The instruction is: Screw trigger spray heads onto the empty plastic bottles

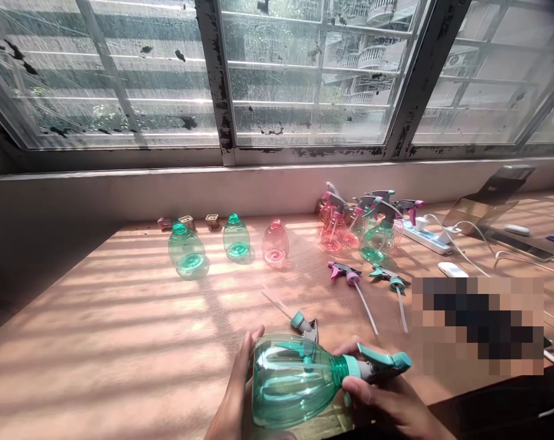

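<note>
A clear green spray bottle (290,391) lies sideways between my hands, its base to the left. My left hand (233,391) is wrapped around the base end. With thumb and fingers, my right hand (386,397) grips the neck at the teal collar (352,366) of the grey-and-teal trigger sprayer (384,362), which sits on the bottle mouth. Just behind the bottle, a loose teal trigger sprayer (298,320) lies on the table, partly hidden and partly seen through the green plastic. Farther right lie a pink trigger sprayer (352,278) and another teal one (396,284), dip tubes toward me.
Two green bottles (187,253) and a pink bottle (275,244) stand topless at the back. Several bottles with sprayers (377,241) cluster right of them. A power strip (427,238), cables, a phone (519,243) and a blurred patch occupy the right side. Windows rise behind.
</note>
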A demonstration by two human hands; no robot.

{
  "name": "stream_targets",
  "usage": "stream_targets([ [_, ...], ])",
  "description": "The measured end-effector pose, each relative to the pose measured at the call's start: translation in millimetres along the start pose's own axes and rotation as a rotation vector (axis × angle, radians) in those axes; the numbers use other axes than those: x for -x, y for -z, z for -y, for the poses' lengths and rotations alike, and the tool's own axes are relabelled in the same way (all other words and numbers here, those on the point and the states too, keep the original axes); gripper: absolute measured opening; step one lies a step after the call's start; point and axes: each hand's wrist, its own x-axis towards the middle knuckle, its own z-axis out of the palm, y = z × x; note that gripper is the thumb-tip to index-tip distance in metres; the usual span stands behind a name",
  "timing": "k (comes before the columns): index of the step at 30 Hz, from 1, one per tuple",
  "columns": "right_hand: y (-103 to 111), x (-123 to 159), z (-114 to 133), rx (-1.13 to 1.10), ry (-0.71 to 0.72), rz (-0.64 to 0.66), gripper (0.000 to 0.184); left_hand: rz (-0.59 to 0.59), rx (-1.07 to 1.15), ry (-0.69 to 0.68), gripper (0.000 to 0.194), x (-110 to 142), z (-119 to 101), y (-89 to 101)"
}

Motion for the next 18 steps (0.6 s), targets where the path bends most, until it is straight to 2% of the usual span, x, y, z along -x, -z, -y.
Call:
stream_targets([
  [3, -1, 1, 3, 0.006, -0.018, 0.054, 0.046, -0.052, -0.079, -0.036, 0.088, 0, -7, -1.0],
  [7, -4, 0, 7, -0.01, 0.031, 0.016, 0.047, -0.063, -0.039, -0.04, 0.065, -1, -20, -4.3],
  [9, -5, 1, 8, -0.006, 0.025, -0.011, 0.049, -0.032, 0.008, -0.018, 0.068, -1, -23, -5.2],
  [13, -3, 3, 11, 0.085, 0.057, -0.011, 0.048, 0.027, 0.031, -0.008, 0.092, 0, -20, -1.1],
  [18, -1, 2, 11, 0.116, 0.039, 0.03, 0.046, -0.019, -0.064, 0.017, 0.087, -3, -13, 0.8],
])
